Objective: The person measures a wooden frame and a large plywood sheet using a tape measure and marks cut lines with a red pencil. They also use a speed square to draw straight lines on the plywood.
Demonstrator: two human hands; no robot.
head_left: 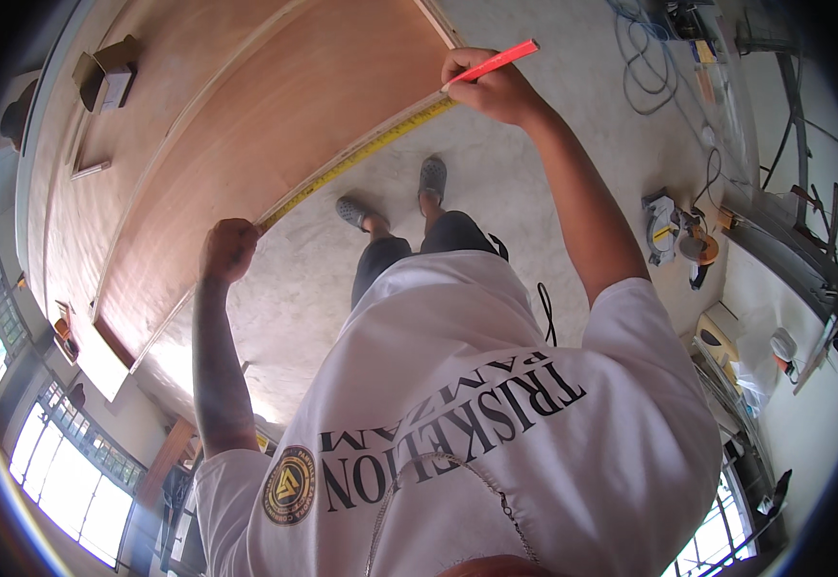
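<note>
A yellow tape measure (371, 144) is stretched along the near wooden edge of a large brown plywood panel (275, 106). My left hand (229, 250) is closed at the tape's left end; what lies inside the fist is mostly hidden. At the far right end, by the panel's corner, my right hand (494, 94) is closed around a flat red carpenter's pencil (500, 60). The pencil's lower tip points down near the tape and the edge strip, but I cannot tell whether it touches. Both arms are stretched forward and apart.
An open cardboard box (106, 72) rests on the panel's far left part. A power saw (678, 236) stands on the grey floor (553, 250) to my right. Beyond it, a loose coiled hose (645, 72) lies at the upper right. Metal lengths (784, 250) line the right wall.
</note>
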